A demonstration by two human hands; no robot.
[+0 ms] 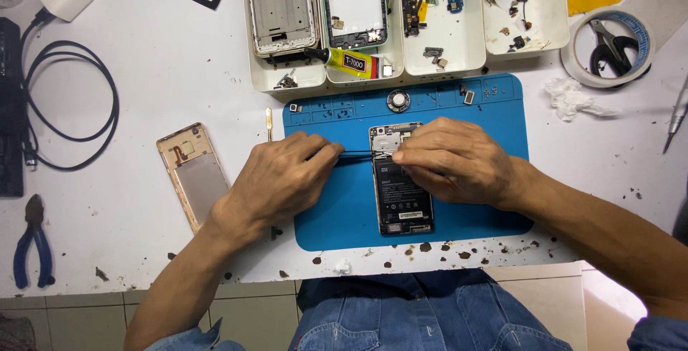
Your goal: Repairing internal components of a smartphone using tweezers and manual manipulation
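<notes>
An opened phone (401, 193), its back removed so that the black battery and upper circuit board are exposed, is laid flat in the middle of a blue work mat (487, 200). A thin black tool (355, 154), probably tweezers, is pinched in the left hand (287, 179) and its tip is brought to the top edge of the phone. The phone's upper part is pressed down by the right hand (455, 161), whose fingers are curled over the board.

The phone is judged light, stiff and smooth, but fragile where the board and connectors lie bare; it is best steadied by its metal side frame, not by the battery.

A gold back cover (193, 172) is seen left of the mat, white parts trays (437, 43) beyond it, a glue tube (351, 62) at their front, and blue-handled pliers (32, 247) far left.
</notes>
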